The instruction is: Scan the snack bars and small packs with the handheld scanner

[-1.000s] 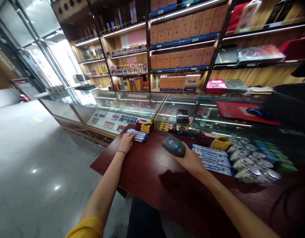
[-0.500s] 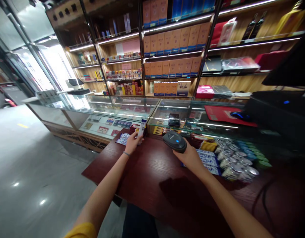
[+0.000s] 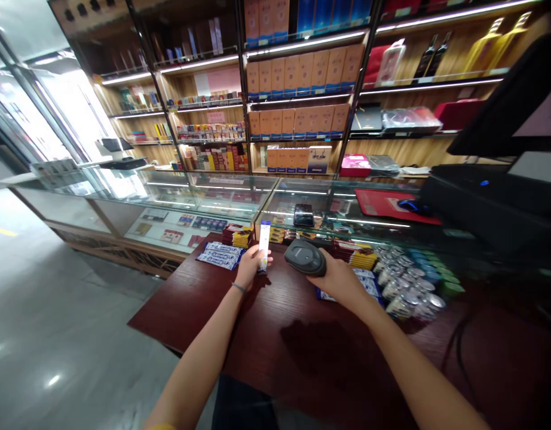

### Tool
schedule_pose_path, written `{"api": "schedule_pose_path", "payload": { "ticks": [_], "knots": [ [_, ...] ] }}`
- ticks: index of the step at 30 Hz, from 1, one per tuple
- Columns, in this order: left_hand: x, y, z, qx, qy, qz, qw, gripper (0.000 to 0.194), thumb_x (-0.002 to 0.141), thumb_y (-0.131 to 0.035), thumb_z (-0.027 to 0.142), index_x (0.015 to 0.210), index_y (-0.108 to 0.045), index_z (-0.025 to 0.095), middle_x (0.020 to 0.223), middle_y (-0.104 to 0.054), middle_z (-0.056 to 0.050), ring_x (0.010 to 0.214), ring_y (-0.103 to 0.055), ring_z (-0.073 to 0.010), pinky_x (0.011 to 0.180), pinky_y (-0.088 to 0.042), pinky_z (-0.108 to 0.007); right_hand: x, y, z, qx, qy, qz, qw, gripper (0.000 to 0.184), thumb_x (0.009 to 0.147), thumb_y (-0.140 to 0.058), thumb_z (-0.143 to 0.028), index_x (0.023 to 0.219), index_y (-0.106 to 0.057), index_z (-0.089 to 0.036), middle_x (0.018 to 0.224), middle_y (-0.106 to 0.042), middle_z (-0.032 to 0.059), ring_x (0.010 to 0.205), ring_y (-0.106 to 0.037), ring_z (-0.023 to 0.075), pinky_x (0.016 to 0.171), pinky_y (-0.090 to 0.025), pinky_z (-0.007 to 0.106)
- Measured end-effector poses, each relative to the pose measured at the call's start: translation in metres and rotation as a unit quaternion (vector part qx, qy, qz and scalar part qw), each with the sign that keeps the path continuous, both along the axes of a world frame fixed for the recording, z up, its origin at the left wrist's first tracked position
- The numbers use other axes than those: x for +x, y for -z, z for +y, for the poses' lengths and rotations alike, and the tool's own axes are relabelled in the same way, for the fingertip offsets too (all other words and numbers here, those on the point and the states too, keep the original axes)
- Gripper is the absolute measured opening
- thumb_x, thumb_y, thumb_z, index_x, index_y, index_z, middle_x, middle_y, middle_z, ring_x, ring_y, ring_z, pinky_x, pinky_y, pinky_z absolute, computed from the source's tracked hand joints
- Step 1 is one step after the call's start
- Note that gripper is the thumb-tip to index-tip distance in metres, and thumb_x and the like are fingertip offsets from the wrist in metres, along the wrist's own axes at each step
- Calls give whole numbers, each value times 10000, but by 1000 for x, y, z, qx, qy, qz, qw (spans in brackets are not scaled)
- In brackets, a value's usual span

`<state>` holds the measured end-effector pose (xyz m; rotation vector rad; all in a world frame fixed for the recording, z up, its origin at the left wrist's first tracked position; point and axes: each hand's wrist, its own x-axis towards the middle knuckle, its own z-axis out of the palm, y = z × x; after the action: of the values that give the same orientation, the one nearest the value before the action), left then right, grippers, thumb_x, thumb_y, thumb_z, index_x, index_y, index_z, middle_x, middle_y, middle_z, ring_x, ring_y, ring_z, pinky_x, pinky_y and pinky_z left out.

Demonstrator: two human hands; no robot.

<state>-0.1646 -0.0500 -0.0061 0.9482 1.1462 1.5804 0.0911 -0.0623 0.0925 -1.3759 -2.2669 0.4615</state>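
My left hand [image 3: 251,267] grips a slim white-and-blue bar [image 3: 263,239] and holds it upright over the dark red table [image 3: 204,310]. Right beside it, my right hand [image 3: 340,279] is closed round a dark grey barcode scanner [image 3: 305,257] whose head points toward the bar. A small pile of the same white-and-blue bars [image 3: 220,255] lies at the table's far left, and more of them [image 3: 369,285] lie under my right hand.
Red-and-yellow packs [image 3: 238,235] and more red-and-yellow packs [image 3: 356,255] are stacked at the table's back edge, with foil-topped cups [image 3: 405,286] at the right. Glass counters [image 3: 239,194] hold a phone [image 3: 303,214]. A black till [image 3: 490,197] stands at right, shelves of boxes [image 3: 302,71] behind.
My left hand picked one bar off the left pile, stood it upright and carried it right toward the scanner. My right hand raised the scanner and shifted it slightly left.
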Motion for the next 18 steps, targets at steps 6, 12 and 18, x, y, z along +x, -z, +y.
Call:
{"api": "schedule_pose_path", "payload": {
  "ticks": [6,12,18],
  "knots": [
    [-1,1,0,0,1,-13,1000,467,754,-773,462,1080,-625,161,1046,-727,-103,811,-732,-188,712,-596,-306,1,5,3,6,13,24,1000,444,741,-674,-367,1152,-533,-276,927,-745,51,920,-714,320,700,-450,313],
    [2,4,0,18,-4,-13,1000,499,765,-750,522,1089,-597,175,965,-735,-70,727,-692,-138,656,-564,-255,7,-3,5,-4,16,49,999,468,735,-676,-350,1165,-507,-278,933,-737,42,920,-710,300,701,-453,305],
    [9,1,5,63,-37,82,994,528,861,-635,534,1253,-627,179,1111,-728,-97,944,-691,-185,898,-536,-342,26,-18,11,3,41,121,992,469,742,-678,-347,1182,-530,-281,934,-732,37,933,-698,275,742,-486,321]
  ]
}}
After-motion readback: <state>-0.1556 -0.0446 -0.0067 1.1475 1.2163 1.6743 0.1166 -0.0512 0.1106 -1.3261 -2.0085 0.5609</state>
